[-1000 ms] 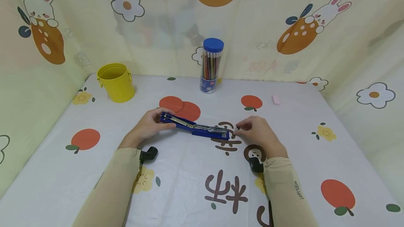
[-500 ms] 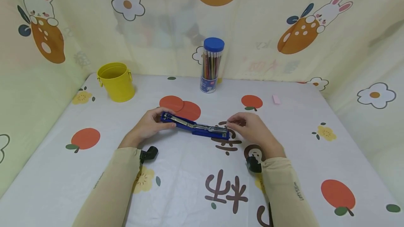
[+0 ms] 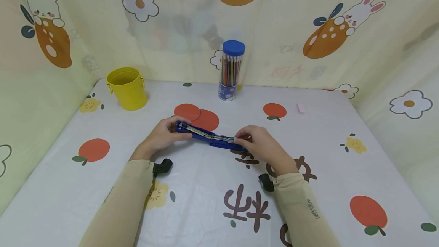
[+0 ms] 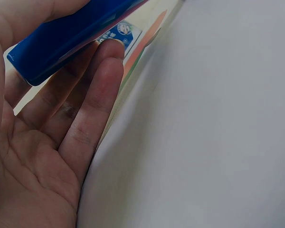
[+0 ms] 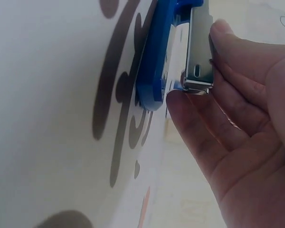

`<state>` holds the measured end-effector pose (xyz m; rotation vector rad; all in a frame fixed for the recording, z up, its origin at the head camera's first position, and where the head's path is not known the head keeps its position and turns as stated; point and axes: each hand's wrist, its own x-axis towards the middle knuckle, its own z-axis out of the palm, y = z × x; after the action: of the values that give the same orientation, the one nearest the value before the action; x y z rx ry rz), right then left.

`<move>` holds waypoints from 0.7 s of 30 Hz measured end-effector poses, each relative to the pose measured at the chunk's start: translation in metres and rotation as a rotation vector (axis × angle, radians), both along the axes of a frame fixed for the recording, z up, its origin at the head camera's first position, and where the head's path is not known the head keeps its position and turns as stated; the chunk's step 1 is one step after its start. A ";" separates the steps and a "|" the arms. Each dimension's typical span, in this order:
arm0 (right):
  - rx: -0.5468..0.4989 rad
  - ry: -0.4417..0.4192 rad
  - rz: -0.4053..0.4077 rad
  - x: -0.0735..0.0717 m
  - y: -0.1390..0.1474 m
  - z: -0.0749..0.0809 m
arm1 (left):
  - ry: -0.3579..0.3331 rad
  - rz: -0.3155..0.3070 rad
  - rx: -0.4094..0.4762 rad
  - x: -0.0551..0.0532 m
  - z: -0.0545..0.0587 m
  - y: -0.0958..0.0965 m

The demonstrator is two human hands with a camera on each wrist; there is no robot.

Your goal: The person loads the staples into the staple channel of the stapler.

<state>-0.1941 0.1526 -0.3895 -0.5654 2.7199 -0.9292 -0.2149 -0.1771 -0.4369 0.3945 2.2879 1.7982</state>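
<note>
A blue stapler lies unfolded between the hands, its silver rail bared along the top. My left hand grips the cover end, thumb in front and fingers behind. In the left wrist view, that blue cover sits between the thumb and the fingers. At the opposite end, my right hand holds the front of the metal rail. Up close in the right wrist view, the thumb presses one side of the rail and a fingertip meets its front edge. The blue base stands apart from the rail.
A yellow bucket stands at the back left. Near the rear edge is a clear tube of pencils with a blue lid. A small pink block lies at the back right. A printed curtain hangs behind the table.
My right hand has moved left from beside the stapler onto the front of its rail. A small pale piece pinched in it earlier is now hidden. The left hand keeps its grip.
</note>
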 end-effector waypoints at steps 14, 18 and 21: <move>-0.041 0.100 -0.008 0.001 -0.003 -0.001 | -0.002 0.000 0.000 0.000 0.001 0.000; -0.033 0.084 -0.007 0.001 -0.002 0.000 | -0.003 0.002 -0.003 0.000 0.002 0.000; -0.029 0.096 0.009 0.001 -0.001 -0.001 | -0.003 0.004 -0.004 0.000 0.001 0.000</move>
<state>-0.1934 0.1517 -0.3905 -0.6433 2.7899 -0.9644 -0.2148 -0.1769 -0.4356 0.3867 2.2912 1.7944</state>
